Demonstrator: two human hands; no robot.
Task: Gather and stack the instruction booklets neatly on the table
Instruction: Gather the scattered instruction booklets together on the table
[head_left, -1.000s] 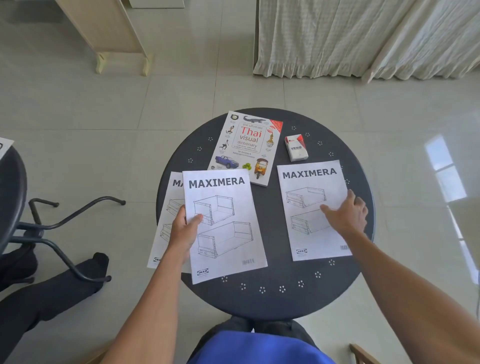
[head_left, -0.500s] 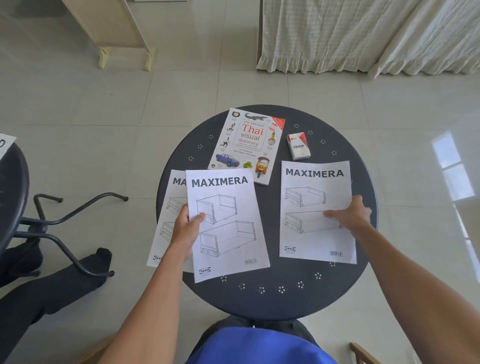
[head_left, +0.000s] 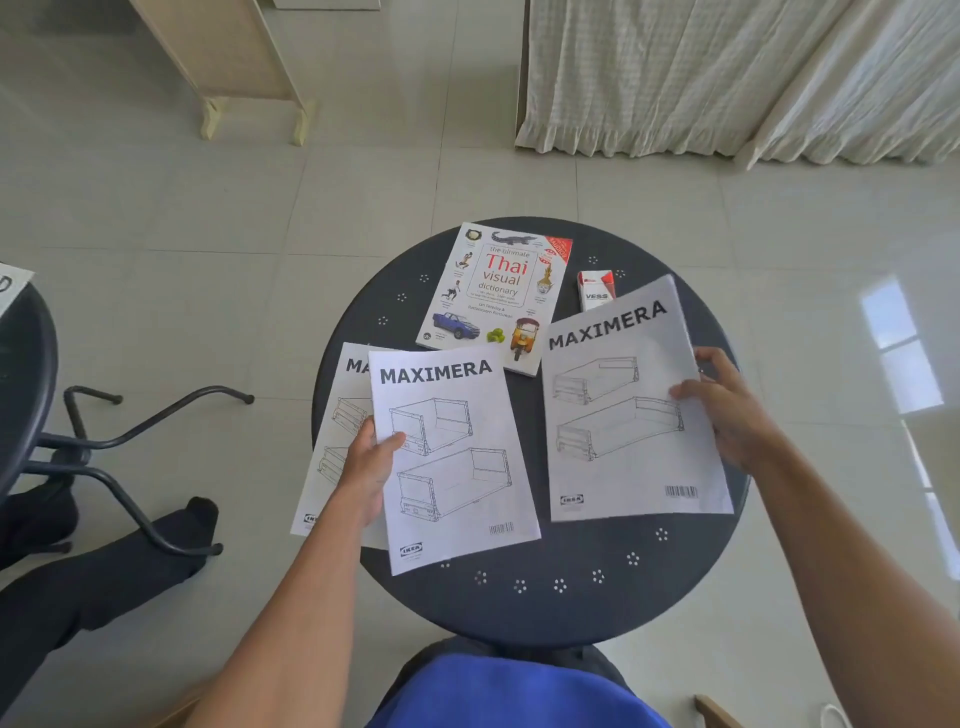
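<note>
My right fingers (head_left: 685, 388) pinch right booklet (head_left: 623, 415) | left hand (head_left: 369, 462) clamps middle booklet (head_left: 452, 457) — stack lies left, long axes near-to-far

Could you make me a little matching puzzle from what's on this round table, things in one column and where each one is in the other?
Things:
1. Thai visual dictionary
2. VESS box
3. right booklet
4. half-hidden booklet

Places:
A. gripped at its edge by the right hand
B. far side of the table, left of the small box
C. partly under the booklet in the left hand
D. just beyond the right booklet's top edge

Pairs: 1-B, 2-D, 3-A, 4-C
</note>
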